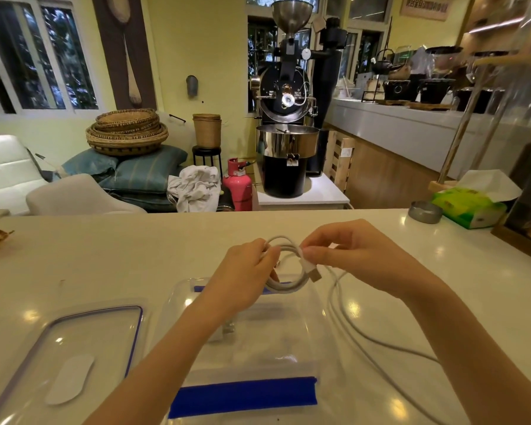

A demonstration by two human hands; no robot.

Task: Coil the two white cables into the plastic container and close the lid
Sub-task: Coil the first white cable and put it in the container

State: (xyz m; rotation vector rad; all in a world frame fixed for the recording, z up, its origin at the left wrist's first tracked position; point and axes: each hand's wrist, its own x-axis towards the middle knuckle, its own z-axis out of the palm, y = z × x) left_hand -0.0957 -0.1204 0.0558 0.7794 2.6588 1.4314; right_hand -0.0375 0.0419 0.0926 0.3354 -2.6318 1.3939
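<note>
Two hands winding one white cable above the open container.

Left hand [246, 271] has its grip clenched around the coiled cable [288, 265], and the right hand [344, 253] pinches the same loop just beside the plug end. Loose cable tail trails off to the right across the white surface [105, 265]. Clear container [246, 391] with blue clips sits right under the coil, and its lid [71, 351] lies flat to its left. Second cable isn't clearly visible.
</note>
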